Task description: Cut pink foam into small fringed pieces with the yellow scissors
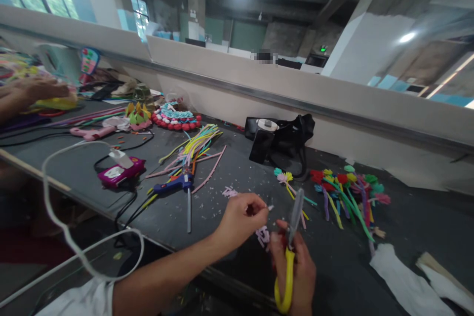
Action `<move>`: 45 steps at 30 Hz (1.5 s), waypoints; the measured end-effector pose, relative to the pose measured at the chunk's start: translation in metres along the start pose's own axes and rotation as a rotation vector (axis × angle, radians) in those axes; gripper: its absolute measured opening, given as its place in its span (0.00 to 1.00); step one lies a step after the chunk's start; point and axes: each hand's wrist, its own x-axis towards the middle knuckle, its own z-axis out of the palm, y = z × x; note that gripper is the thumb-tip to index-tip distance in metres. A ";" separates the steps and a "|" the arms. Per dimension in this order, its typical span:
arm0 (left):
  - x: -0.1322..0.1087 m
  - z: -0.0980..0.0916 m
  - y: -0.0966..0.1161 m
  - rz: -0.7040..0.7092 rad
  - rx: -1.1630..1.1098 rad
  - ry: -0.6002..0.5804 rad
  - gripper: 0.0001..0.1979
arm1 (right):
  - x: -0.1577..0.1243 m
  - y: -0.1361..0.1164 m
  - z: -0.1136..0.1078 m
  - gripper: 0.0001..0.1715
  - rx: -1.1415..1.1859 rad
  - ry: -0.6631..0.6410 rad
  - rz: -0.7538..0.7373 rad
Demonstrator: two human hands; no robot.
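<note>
My right hand (301, 274) grips a pair of scissors (284, 284) with a yellow handle, blades pointing up and away from me. To its left, my left hand (240, 217) is closed in a pinch over the table. A tiny pale bit shows by its fingertips, too small to name. Cut lilac pieces (262, 237) lie between the two hands, and more lilac pieces (230, 191) are just beyond the left one. Past the scissors' tips rest a few fuzzy-stemmed flowers (285, 177) in teal, pink and yellow.
Colourful stem flowers (342, 192) are heaped on the right, near a white cloth (405, 279). A blue glue gun (174, 183), pipe cleaners (202, 140) and a purple power strip (121, 172) with cables occupy the left. A black bag (296, 133) sits by the partition. Another person's hands (37, 90) are far left.
</note>
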 end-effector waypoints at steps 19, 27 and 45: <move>-0.004 0.009 -0.008 -0.368 -0.277 -0.453 0.06 | 0.019 0.004 -0.016 0.28 0.186 -0.013 0.154; -0.003 0.008 -0.007 -0.522 -0.398 -0.474 0.02 | 0.018 0.003 -0.016 0.28 0.153 -0.056 0.134; 0.004 -0.003 0.006 -0.384 -0.920 0.031 0.08 | -0.010 0.006 0.011 0.23 -0.265 -0.080 -0.310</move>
